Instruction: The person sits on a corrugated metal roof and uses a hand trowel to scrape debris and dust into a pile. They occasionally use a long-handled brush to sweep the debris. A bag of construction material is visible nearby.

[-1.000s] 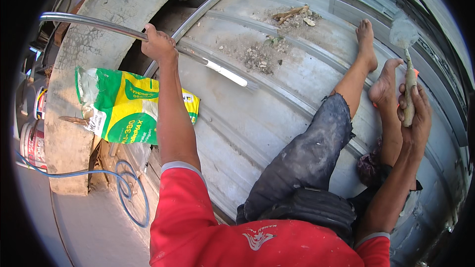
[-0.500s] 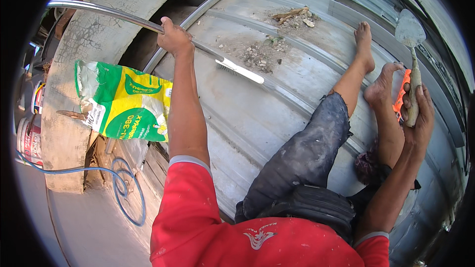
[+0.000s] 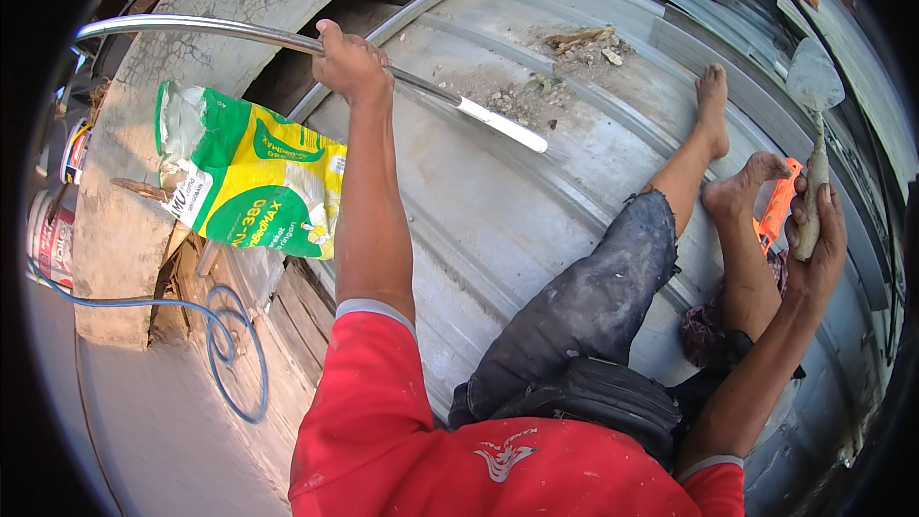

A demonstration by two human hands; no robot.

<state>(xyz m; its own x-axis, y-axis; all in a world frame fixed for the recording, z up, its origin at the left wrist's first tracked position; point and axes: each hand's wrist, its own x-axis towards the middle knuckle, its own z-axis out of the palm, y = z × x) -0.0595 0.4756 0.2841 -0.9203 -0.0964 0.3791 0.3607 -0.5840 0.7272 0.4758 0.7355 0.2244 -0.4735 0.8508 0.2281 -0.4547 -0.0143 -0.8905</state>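
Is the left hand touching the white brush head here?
Apart. The head camera view shows the left hand closed around the pole, with a bare stretch of metal plainly visible between it and the white brush head.

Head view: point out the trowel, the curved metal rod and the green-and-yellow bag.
Trowel (image 3: 815, 78): head view, on the middle of its blade.
Curved metal rod (image 3: 239, 29): head view, on its shaft.
Green-and-yellow bag (image 3: 244, 170): head view, on its yellow middle.
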